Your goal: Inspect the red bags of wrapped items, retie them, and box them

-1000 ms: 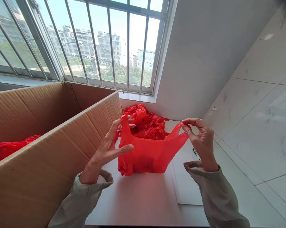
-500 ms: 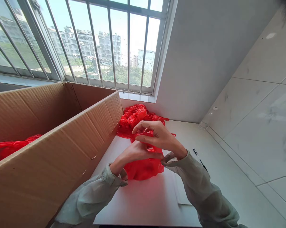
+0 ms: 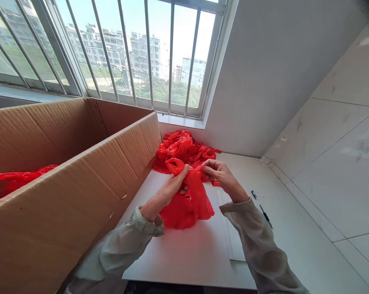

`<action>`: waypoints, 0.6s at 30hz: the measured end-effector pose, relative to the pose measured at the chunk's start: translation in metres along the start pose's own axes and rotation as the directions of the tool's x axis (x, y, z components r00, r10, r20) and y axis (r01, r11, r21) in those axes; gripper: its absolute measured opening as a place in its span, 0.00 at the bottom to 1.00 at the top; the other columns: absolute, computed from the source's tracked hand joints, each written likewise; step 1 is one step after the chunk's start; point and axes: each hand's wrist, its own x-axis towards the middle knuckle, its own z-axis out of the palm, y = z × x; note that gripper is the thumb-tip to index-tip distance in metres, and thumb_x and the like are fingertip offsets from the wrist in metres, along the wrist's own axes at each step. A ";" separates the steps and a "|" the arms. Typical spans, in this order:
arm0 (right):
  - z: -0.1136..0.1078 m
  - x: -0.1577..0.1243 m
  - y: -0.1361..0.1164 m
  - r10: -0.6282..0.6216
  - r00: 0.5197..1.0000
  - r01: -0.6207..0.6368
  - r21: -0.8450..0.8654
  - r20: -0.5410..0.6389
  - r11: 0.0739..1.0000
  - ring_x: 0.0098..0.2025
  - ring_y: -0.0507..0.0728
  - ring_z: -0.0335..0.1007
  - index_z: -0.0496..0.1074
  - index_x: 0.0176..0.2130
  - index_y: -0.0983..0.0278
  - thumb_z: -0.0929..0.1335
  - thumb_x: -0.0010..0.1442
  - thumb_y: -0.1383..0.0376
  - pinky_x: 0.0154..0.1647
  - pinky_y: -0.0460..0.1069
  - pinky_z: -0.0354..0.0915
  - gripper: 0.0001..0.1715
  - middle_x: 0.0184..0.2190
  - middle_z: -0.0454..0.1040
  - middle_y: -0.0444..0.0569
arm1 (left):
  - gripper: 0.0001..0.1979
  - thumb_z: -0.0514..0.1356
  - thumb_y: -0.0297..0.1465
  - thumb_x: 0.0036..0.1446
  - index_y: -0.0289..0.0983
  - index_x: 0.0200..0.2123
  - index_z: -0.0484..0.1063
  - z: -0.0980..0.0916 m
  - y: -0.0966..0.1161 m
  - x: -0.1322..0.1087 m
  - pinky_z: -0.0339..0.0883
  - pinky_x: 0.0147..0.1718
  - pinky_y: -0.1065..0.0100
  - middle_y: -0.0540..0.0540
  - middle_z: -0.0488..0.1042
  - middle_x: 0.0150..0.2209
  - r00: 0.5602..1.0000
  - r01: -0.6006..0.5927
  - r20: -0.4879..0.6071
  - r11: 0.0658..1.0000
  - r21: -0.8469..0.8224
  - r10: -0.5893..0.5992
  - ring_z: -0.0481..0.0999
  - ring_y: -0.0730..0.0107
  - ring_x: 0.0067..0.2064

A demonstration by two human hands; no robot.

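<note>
A filled red plastic bag [image 3: 187, 206] rests on a white board [image 3: 190, 253] in front of me. My left hand [image 3: 170, 188] pinches one of its handles, whose loop sticks up at the left. My right hand [image 3: 218, 173] pinches the other handle close by. Both hands meet just above the bag's mouth, fingers closed on the thin plastic.
A big open cardboard box [image 3: 80, 175] stands at my left with red bags [image 3: 16, 179] inside. A heap of more red bags [image 3: 184, 149] lies behind, under the barred window [image 3: 141, 53]. A black pen [image 3: 265, 214] lies at the right on the tiled floor [image 3: 331, 171].
A second ago my hands held the two handles wide apart. They crossed over each other and now sit together above the bag's mouth, handles drawn in.
</note>
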 end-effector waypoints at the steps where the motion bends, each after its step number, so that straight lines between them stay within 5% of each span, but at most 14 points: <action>1: 0.002 -0.002 0.000 -0.015 0.996 0.019 0.042 -0.083 0.999 0.23 0.47 0.63 0.70 0.29 0.65 0.73 0.49 0.52 0.24 0.43 0.62 0.19 0.23 0.69 0.41 | 0.21 0.51 0.49 0.61 0.37 0.29 0.67 0.000 0.000 0.000 0.56 0.16 0.76 0.54 0.63 0.20 1.000 0.021 0.023 0.999 -0.038 -0.020 0.61 0.78 0.18; 5: 0.021 -0.023 -0.016 -0.154 0.963 0.164 0.029 -0.220 0.986 0.26 0.49 0.67 0.70 0.31 0.62 0.72 0.52 0.58 0.29 0.45 0.66 0.12 0.25 0.71 0.41 | 0.16 0.58 0.45 0.59 0.37 0.40 0.69 -0.007 0.003 0.000 0.64 0.23 0.72 0.51 0.69 0.25 0.977 0.137 0.184 0.977 -0.164 -0.106 0.67 0.76 0.22; 8: 0.034 -0.044 -0.029 -0.273 0.962 0.267 -0.234 0.009 0.935 0.30 0.52 0.70 0.71 0.30 0.61 0.70 0.56 0.62 0.32 0.47 0.66 0.05 0.28 0.73 0.42 | 0.14 0.65 0.40 0.53 0.37 0.38 0.71 -0.015 0.006 0.000 0.67 0.28 0.71 0.47 0.71 0.31 0.963 0.158 0.248 0.969 -0.191 -0.108 0.71 0.72 0.28; 11: 0.036 -0.057 -0.029 -0.259 0.949 0.316 -0.484 0.182 0.816 0.29 0.52 0.68 0.73 0.30 0.60 0.69 0.57 0.64 0.30 0.47 0.64 0.03 0.30 0.74 0.43 | 0.10 0.67 0.35 0.48 0.39 0.31 0.70 -0.021 0.010 -0.003 0.66 0.27 0.71 0.49 0.68 0.29 0.957 0.102 0.283 0.985 -0.137 -0.060 0.69 0.70 0.29; 13: 0.032 -0.056 -0.023 -0.275 0.952 0.306 -0.446 0.133 0.841 0.34 0.53 0.69 0.73 0.35 0.59 0.72 0.54 0.63 0.34 0.47 0.66 0.05 0.34 0.74 0.44 | 0.09 0.67 0.32 0.47 0.40 0.29 0.68 -0.022 0.012 -0.007 0.64 0.27 0.70 0.50 0.67 0.29 0.956 0.041 0.294 0.996 -0.078 -0.016 0.67 0.69 0.30; 15: 0.028 -0.049 -0.013 -0.285 0.956 0.295 -0.284 0.074 0.913 0.45 0.55 0.68 0.71 0.44 0.57 0.74 0.51 0.61 0.44 0.49 0.67 0.20 0.44 0.72 0.46 | 0.09 0.65 0.31 0.48 0.39 0.28 0.66 -0.022 0.015 -0.010 0.62 0.28 0.70 0.50 0.66 0.29 0.942 -0.029 0.336 0.999 0.025 0.019 0.65 0.69 0.30; 18: 0.027 -0.036 0.004 -0.209 0.962 0.218 -0.034 0.174 0.975 0.54 0.57 0.64 0.64 0.55 0.56 0.74 0.50 0.60 0.53 0.52 0.63 0.34 0.51 0.68 0.47 | 0.07 0.60 0.29 0.50 0.38 0.27 0.62 -0.020 0.018 -0.012 0.59 0.28 0.71 0.52 0.63 0.27 0.914 -0.239 0.390 0.926 0.293 0.113 0.62 0.72 0.29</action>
